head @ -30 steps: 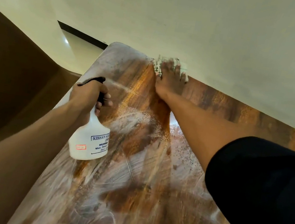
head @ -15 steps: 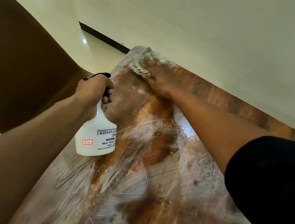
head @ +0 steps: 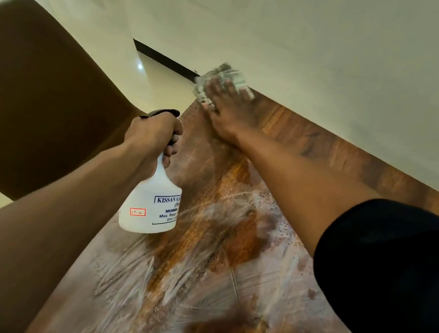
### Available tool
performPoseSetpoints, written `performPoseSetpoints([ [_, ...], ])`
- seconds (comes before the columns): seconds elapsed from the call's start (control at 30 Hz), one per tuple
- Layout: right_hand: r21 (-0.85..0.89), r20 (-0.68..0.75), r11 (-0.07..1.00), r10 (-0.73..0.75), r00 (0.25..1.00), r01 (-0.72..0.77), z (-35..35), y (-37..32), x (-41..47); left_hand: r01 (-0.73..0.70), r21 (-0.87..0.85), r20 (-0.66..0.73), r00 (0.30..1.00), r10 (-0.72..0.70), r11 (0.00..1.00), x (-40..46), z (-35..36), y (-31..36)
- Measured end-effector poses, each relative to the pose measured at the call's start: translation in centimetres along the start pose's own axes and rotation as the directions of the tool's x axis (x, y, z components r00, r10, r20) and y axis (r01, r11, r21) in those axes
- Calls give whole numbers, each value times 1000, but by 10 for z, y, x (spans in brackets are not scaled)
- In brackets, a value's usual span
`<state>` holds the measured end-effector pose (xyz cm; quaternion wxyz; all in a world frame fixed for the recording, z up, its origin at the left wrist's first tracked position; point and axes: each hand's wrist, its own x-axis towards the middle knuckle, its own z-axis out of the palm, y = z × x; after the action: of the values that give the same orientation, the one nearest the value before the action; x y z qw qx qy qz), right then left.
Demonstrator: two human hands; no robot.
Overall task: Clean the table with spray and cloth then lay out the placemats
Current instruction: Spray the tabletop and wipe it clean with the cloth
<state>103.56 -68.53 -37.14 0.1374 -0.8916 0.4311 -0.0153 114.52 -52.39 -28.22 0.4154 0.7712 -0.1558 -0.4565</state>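
**Wiping out the far corner**

The cloth (head: 222, 81) sits at the table's (head: 219, 297) far corner under the flat right hand (head: 228, 112). Left hand (head: 154, 133) grips the spray bottle (head: 152, 204) above the wet streaks. Best bet: long overlapping strokes, firm pressure, no streaks left behind.

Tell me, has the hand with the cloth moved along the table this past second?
Yes. The right hand has slid the cloth left along the table's far edge by the wall to its far corner.

White spray bottle (head: 152, 204) upright, cloth (head: 222, 79) at smeared table (head: 219, 297) corner
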Motion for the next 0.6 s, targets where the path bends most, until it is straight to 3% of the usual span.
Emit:
performPoseSetpoints([
  [0.13, 3, 60, 940, -340, 939, 340, 14, -18, -11, 4, -42, -24, 1000, -5, 999, 1, -1, 5],
  [0.23, 17, 80, 926, -378, 922, 378, 9, -6, -2, 14, -62, -13, 1000, -14, 998, 2, -3, 6],
  [0.4, -4, 15, 998, -64, 998, 64, -9, 15, 31, 12, -66, 26, 1000, -11, 998, 1, -9, -3],
  [0.6, 33, -37, 978, 208, 977, -207, -6, 3, 41, 24, -5, 9, 1000, -24, 1000, -7, -18, -8],
])
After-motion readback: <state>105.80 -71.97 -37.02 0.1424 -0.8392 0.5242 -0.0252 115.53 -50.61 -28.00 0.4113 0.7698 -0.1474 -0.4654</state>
